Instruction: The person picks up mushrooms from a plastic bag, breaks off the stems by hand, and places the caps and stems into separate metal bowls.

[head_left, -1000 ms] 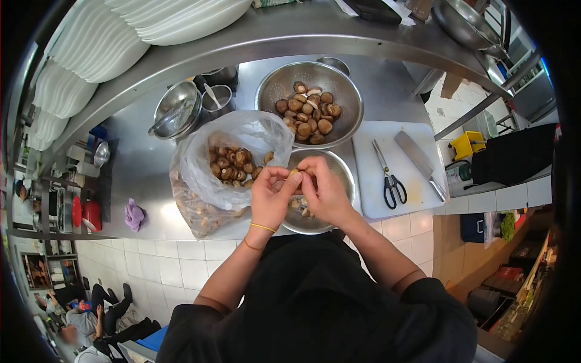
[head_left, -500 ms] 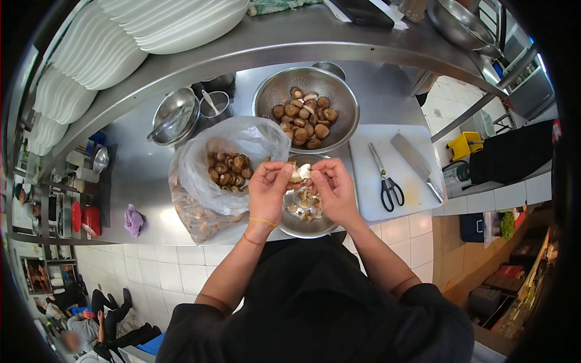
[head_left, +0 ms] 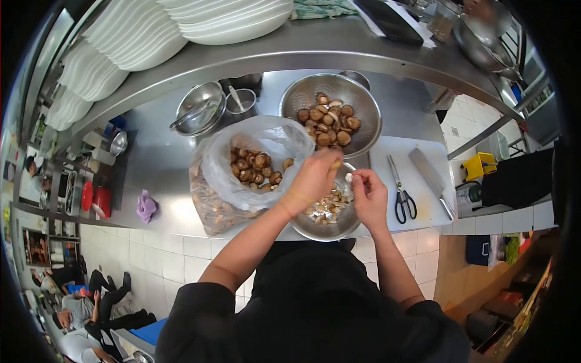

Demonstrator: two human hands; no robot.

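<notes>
My left hand (head_left: 315, 176), partly smeared by motion, reaches to the near rim of the perforated colander (head_left: 292, 91). Its fingers are closed around a mushroom cap (head_left: 337, 162), mostly hidden by them. My right hand (head_left: 370, 195) pinches a small pale mushroom stem (head_left: 348, 177) above the right side of a steel bowl (head_left: 315, 232). Trimmed stem pieces (head_left: 327, 209) lie in that bowl. Brown shiitake mushrooms (head_left: 330, 121) are piled in the colander. More whole mushrooms (head_left: 254, 169) sit in an open clear plastic bag (head_left: 221, 145) left of my left hand.
On a white cutting board (head_left: 426, 206) at the right lie black-handled scissors (head_left: 400, 193) and a cleaver (head_left: 426, 169). Steel bowls (head_left: 196, 103) and a pot (head_left: 242, 104) stand at the back. A metal shelf (head_left: 242, 60) with stacked plates (head_left: 236, 24) overhangs the table. A purple cloth (head_left: 146, 206) lies left.
My hands have parted: the left went up toward the colander with the cap, the right stayed over the bowl with the stem. The camera view has shifted, moving the scene rightward.
</notes>
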